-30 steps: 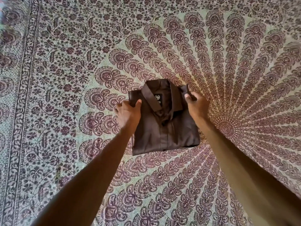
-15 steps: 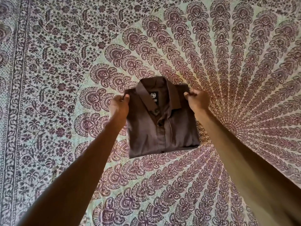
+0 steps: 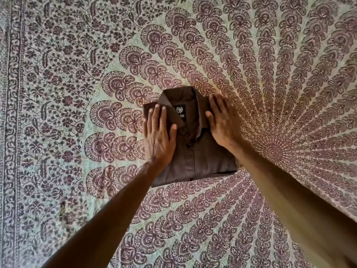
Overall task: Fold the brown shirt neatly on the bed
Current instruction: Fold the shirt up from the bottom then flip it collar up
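Note:
The brown shirt lies folded into a compact rectangle on the bed, collar up and its black neck label showing. My left hand rests flat on the shirt's left shoulder, fingers spread and pointing away from me. My right hand lies flat on the right shoulder, its outer fingers reaching over the shirt's edge onto the bedspread. Neither hand grips the cloth. Both forearms cover parts of the shirt's lower corners.
The bed is covered by a pale green bedspread printed with a maroon mandala of peacock-feather motifs, its centre at the right. A floral border band runs down the left side.
Both hands let go of the shirt's upper corners, which they were pinching, and now lie flat with open palms on its shoulders. The shirt stays in place.

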